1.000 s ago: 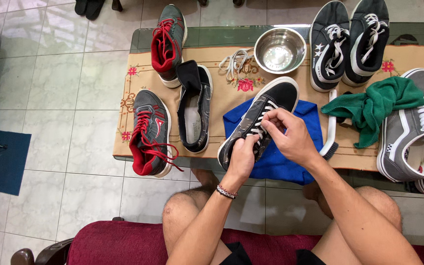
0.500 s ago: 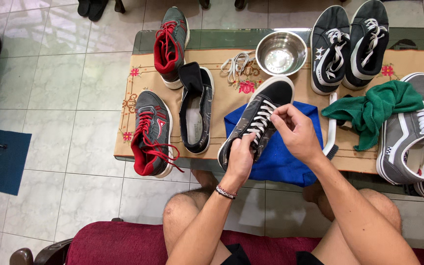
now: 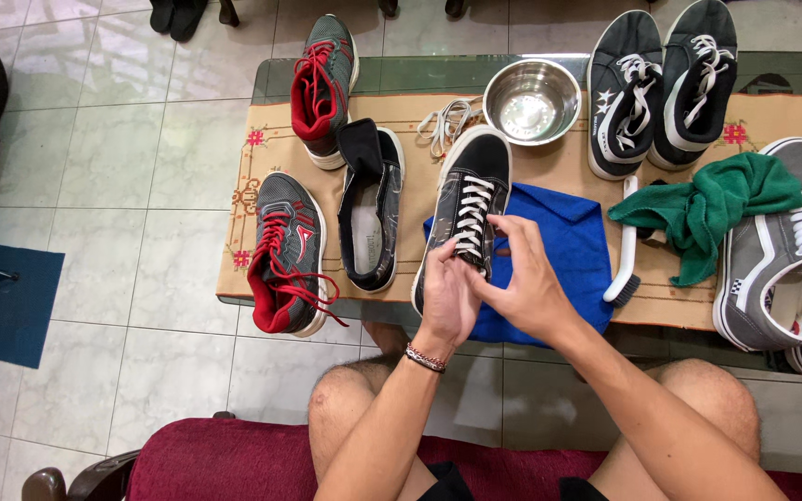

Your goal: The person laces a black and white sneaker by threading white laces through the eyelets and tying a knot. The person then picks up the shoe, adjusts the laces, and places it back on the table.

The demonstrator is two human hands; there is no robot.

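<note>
A low glass-topped table [image 3: 364,76] covered by a tan embroidered runner [image 3: 563,172] stands on a pale tiled floor, crowded with footwear. At its middle a black sneaker with white laces [image 3: 469,199] lies partly on a blue cloth [image 3: 573,246], toe pointing far. The left hand [image 3: 447,301] is closed around the near, heel end of that sneaker, while the right hand [image 3: 523,283] pinches at the lace near the tongue; what the fingertips actually grip is too small to tell. Left of it lie an unlaced black shoe [image 3: 370,209] and a grey-and-red trainer [image 3: 285,250]; far beyond sit a loose white lace [image 3: 443,121] and a steel bowl [image 3: 531,100]. To the right a white brush [image 3: 626,246] rests beside a green cloth [image 3: 712,209].

The sneaker's heel overhangs the near table edge, so a hard tug on the lace could likely drag it off onto the person's knees. A sweeping right elbow might also knock the brush
</note>
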